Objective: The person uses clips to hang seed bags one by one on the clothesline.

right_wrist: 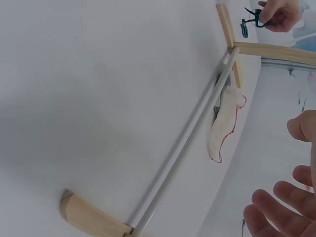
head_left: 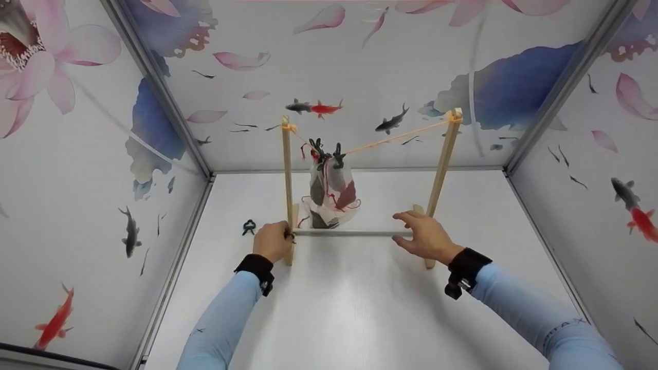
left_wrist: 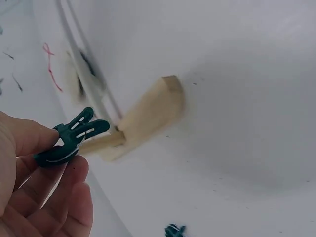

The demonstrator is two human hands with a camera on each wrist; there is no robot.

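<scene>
While pinching a green clip (left_wrist: 74,138) in the left hand (head_left: 272,242), points its forked end at two o'clock in the left wrist view, on a long axis from eight to two. In the head view, has the left post (head_left: 288,174) close by that hand, rising toward twelve; cannot tell touch from a slight gap there. Lying near the same hand at ten o'clock, see a second clip (head_left: 249,226). From the left hand, look to two o'clock for the bag (head_left: 331,200), upright with its long axis near twelve to six, and gripped at the top by other clips (head_left: 337,155) on the cord (head_left: 396,137). From the right hand (head_left: 429,239), look to ten for that same bag; count the left hand as nearer. Holds nothing in the right hand, with fingers spread wide just by the right post (head_left: 443,169), at three o'clock from the left. Farther out, note a white rod (head_left: 354,233) running nine to three, low between the posts. Cannot read any brand or label. On the right sleeve (head_left: 519,303), shows faint lettering, too small to make out; on the left sleeve (head_left: 221,318), only a small dark mark.
</scene>
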